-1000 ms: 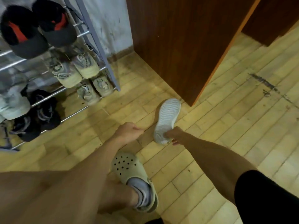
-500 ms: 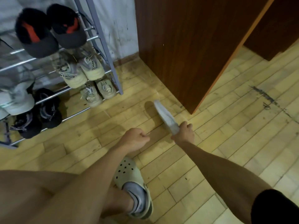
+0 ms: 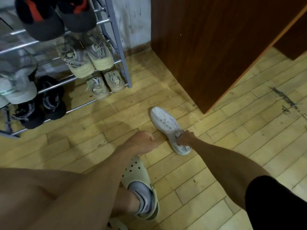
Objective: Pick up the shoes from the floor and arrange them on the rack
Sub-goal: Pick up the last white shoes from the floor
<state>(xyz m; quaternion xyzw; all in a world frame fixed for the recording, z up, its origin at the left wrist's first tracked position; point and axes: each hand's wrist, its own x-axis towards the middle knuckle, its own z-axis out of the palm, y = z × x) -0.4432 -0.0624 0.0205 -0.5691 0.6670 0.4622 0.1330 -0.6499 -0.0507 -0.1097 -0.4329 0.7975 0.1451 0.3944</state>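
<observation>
A white sneaker point(image 3: 166, 123) lies upright on the wooden floor, toe pointing up-left toward the rack. My right hand point(image 3: 184, 138) grips it at the heel opening. My left hand point(image 3: 142, 143) hovers to the left of the sneaker, fingers curled into a loose fist with nothing in it. The metal shoe rack point(image 3: 116, 39) stands at the upper left. It holds black-and-red shoes on a high shelf, beige sneakers point(image 3: 86, 58) and grey ones in the middle, small beige shoes and black shoes at the bottom.
A dark wooden cabinet point(image 3: 216, 47) stands right behind the sneaker. My foot in a beige clog point(image 3: 141, 176) with a grey sock rests on the floor below my left hand. A dark scuff point(image 3: 282, 98) marks the floor at right.
The white sneaker has been turned from sole-up, through its side, to upright on the floor. My right hand stays on its heel. The view has shifted slightly toward the rack.
</observation>
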